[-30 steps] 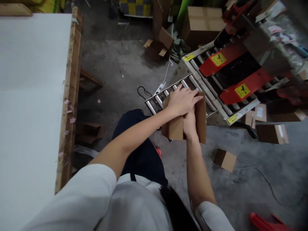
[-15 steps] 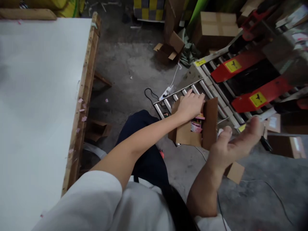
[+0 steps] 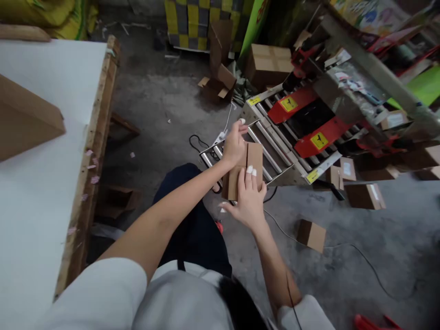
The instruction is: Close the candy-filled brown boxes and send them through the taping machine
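Note:
A small brown cardboard box [image 3: 255,156] rests on the silver roller conveyor [image 3: 266,149], its top flaps folded down and its contents covered. My left hand [image 3: 234,145] lies against the box's far left edge, fingers stretched loosely past that edge and slightly bent. Flat on the near part of the flaps is my right hand [image 3: 249,201], fingers extended and thumb spread out to the left. White coverings show on several fingertips.
Beyond the rollers stands a carton sealing machine with red guide plates [image 3: 318,137]. To the left is a white table [image 3: 30,220] with a wooden edge, carrying a carton [image 3: 27,117]. A small box [image 3: 311,235] and cables lie on the floor at right.
The box's flaps have come down over the pink packets that showed inside. My right hand has moved left and down onto the box. The view has shifted, bringing a table carton into sight.

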